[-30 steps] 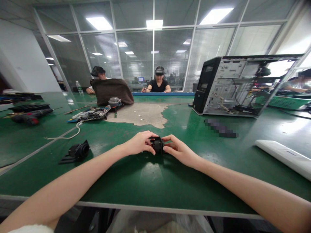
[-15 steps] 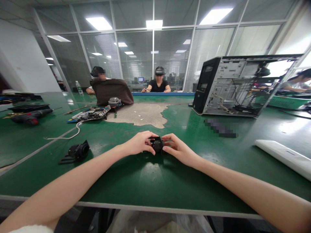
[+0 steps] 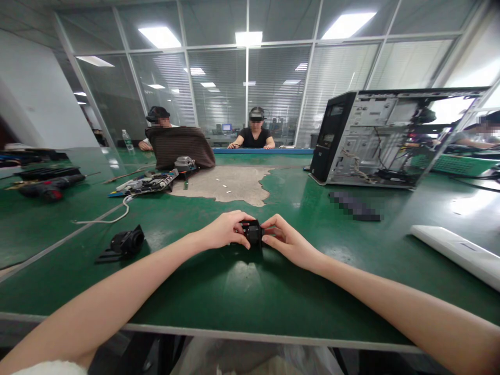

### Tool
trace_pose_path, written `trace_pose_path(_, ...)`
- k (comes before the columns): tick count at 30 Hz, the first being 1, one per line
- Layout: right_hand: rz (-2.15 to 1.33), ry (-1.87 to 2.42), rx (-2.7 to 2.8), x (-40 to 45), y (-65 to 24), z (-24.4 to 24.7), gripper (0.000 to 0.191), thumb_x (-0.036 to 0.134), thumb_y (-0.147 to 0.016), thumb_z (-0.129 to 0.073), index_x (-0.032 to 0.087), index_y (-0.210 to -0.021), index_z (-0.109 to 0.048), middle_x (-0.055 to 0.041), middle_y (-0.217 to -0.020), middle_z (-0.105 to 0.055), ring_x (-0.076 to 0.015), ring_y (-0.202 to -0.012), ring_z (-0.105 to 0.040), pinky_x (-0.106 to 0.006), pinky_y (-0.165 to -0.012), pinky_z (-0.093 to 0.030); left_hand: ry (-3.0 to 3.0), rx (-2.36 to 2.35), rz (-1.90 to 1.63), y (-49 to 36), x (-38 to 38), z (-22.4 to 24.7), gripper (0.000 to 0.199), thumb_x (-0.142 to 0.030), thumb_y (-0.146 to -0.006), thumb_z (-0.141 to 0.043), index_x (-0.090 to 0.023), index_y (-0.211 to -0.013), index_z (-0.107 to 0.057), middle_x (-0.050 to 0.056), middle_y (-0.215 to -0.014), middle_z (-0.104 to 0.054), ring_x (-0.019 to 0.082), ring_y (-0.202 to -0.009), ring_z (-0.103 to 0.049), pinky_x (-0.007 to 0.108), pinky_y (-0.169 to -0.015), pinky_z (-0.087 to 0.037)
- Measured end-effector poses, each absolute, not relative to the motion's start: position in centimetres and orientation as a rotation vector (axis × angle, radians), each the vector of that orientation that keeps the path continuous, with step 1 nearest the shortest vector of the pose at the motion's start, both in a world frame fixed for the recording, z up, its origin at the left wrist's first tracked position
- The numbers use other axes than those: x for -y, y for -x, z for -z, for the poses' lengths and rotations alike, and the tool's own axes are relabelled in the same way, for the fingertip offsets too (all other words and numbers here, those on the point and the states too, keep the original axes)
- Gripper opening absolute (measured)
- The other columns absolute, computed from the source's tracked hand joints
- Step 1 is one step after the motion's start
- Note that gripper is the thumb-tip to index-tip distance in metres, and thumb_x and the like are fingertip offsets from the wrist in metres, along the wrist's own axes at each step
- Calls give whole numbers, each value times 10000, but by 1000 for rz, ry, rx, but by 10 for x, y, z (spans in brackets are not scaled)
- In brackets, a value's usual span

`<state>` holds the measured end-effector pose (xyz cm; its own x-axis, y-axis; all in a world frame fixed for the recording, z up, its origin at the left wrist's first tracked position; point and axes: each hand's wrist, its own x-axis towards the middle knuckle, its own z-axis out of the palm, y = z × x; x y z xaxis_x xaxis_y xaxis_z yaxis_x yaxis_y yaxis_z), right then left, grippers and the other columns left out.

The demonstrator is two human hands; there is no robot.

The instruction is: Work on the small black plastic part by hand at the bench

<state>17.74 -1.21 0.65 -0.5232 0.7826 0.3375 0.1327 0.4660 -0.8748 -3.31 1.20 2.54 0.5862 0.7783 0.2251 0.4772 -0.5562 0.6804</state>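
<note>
A small black cylindrical part with a square plate [image 3: 254, 233] is held just above the green table, in front of me. My left hand [image 3: 225, 230] wraps its thumb and fingers round the left side of it. From the right, my right hand [image 3: 287, 240] pinches the end that sticks out past the plate; the fingertips partly cover that end. A similar black part with a round opening and a flat base [image 3: 125, 244] lies on the table to the left, beyond my left forearm.
An opened computer case [image 3: 363, 138] stands at the back right, with a blurred dark object [image 3: 353, 206] before it. A white panel [image 3: 457, 252] lies at the right. Circuit boards [image 3: 146, 182] and a power drill [image 3: 52, 186] lie left. Two people sit across the table [image 3: 219, 291].
My right fingertips have shifted very slightly on the part's end. The left hand and the part have stayed in place. The person opposite has lowered a hand to the table.
</note>
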Motion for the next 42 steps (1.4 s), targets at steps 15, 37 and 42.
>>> trace_pose_path(15,-1077,743,1952,12,-178,-4,146,301,-829,-529,208,-910,-451,-30,-980,-549,-174,-948,-582,-366,-841,-482,-2252,-1007,-706,34,-12,-25,621,-285,-521,-791,-170,-1073,-532,33,-909,-610,158,-711,-625,268,-648,-497)
trace_pose_path(37,-1119,754,1971,13,-178,-6,259,256,-802,-558,212,-1024,-433,-67,-1069,-531,-182,-957,-574,-369,-833,-474,-2266,-1006,-689,33,-12,-26,622,-289,-533,-787,-174,-1086,-529,34,-904,-611,162,-714,-626,255,-627,-490)
trace_pose_path(42,-1215,708,1951,15,-179,-5,291,234,-755,-617,217,-955,-406,-40,-1007,-550,-174,-939,-588,-356,-819,-483,-2259,-1001,-705,33,-12,-25,625,-290,-528,-789,-168,-1082,-527,25,-876,-610,157,-707,-621,258,-639,-491)
